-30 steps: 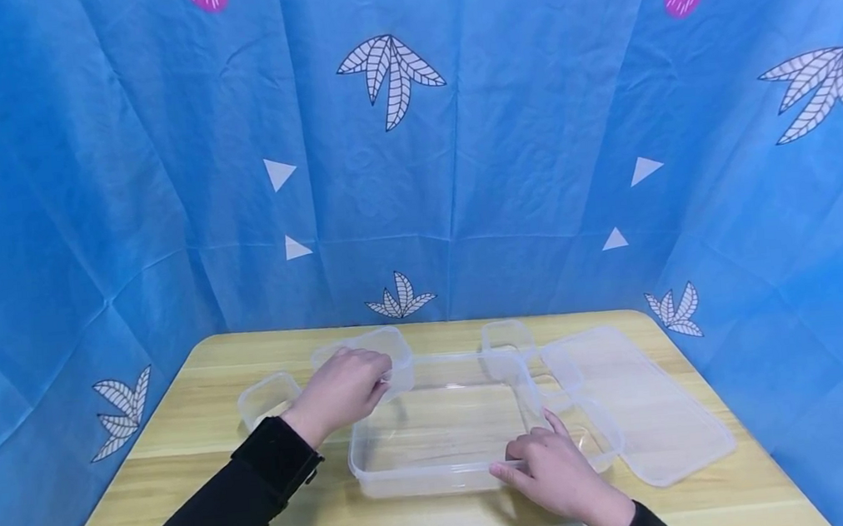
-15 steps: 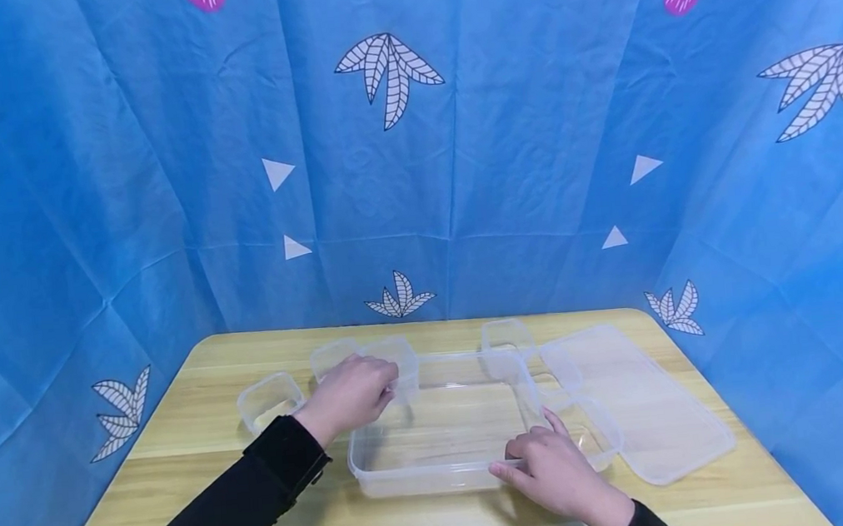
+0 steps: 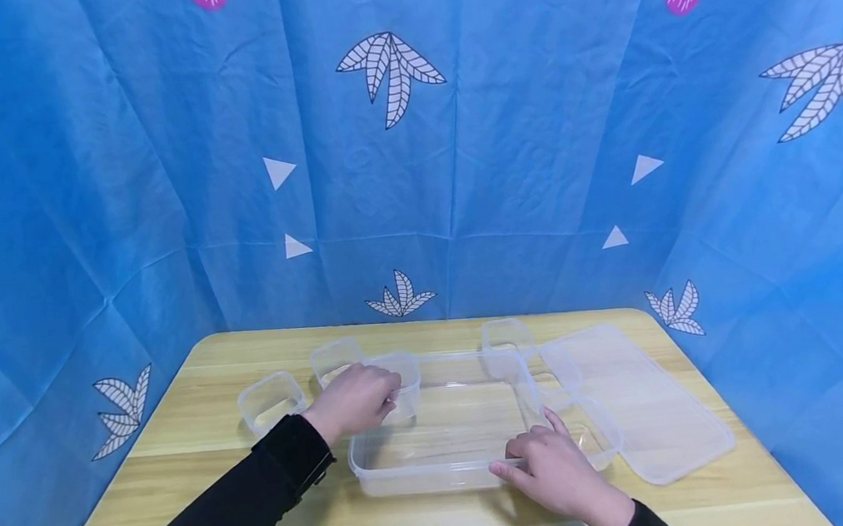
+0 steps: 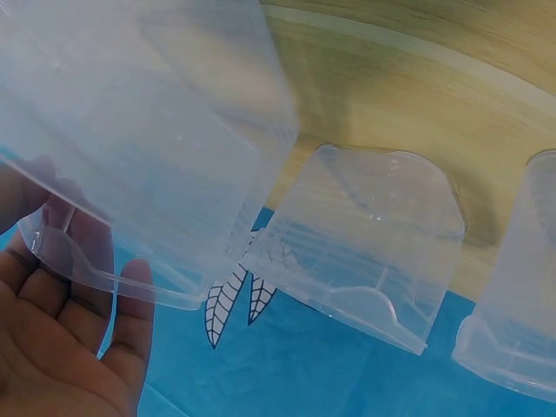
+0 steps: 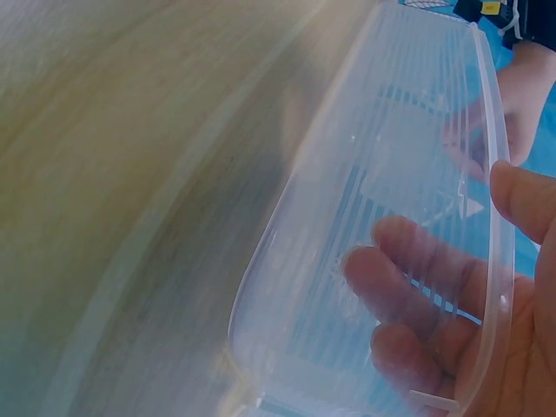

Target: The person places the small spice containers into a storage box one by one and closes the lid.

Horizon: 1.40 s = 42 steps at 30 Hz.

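A large clear rectangular container point(image 3: 448, 478) stands mid-table. My left hand point(image 3: 356, 398) pinches the rim of a small clear container point(image 3: 407, 379) at the large one's back left corner; in the left wrist view the hand point(image 4: 74, 321) has thumb and fingers on either side of that rim. Whether the small container rests on the large one's floor, I cannot tell. My right hand point(image 3: 556, 470) grips the large container's front right rim, thumb outside and fingers inside, as the right wrist view of the hand point(image 5: 452, 304) shows.
Two small clear containers stand at the left, one nearer point(image 3: 270, 400) and one farther back point(image 3: 335, 356). Right of the large container are several small clear ones, among them one at the back point(image 3: 506, 335), and a flat translucent lid point(image 3: 656, 409). A blue patterned curtain surrounds the table.
The small container in my left hand has come down and slightly right, to the large container's back left corner. My right hand has kept its place on the rim.
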Tool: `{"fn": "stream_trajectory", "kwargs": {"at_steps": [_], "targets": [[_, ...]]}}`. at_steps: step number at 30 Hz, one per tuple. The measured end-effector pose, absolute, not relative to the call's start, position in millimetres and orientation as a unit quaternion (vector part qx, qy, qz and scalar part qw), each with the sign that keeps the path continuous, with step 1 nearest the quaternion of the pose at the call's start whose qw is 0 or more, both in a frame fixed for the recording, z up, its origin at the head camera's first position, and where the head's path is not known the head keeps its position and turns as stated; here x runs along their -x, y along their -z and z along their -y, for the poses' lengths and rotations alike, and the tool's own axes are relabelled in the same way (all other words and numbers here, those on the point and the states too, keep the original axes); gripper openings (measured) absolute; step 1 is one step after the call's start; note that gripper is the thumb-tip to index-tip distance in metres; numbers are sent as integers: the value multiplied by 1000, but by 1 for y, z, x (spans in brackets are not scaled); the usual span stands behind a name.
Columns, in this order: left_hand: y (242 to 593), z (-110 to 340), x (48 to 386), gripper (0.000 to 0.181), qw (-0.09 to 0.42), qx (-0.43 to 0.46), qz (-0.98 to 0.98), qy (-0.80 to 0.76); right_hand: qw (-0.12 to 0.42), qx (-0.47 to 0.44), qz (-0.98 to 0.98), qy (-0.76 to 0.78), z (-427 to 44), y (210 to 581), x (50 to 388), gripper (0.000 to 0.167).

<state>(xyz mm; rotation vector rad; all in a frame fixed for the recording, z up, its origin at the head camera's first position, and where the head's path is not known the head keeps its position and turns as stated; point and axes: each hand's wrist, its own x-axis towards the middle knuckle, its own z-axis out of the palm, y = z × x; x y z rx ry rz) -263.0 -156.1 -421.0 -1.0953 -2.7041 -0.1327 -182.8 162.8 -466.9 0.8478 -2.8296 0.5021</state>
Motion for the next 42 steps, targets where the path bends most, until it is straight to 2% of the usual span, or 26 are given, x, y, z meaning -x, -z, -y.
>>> {"fn": "stream_trajectory", "kwargs": {"at_steps": [11,18,29,42], "targets": [[427,157,263,20,90,378,920,44,88,-287,940,-161,-163,470,184,40],[440,159,267,25,83,379,921,46,83,-287,941,-160,-163,471,183,42],[435,156,260,38,68,370,925,45,91,-290,939,-160,-163,469,182,41],[440,155,265,38,63,363,929,25,87,-289,940,-158,-163,469,183,40]]}}
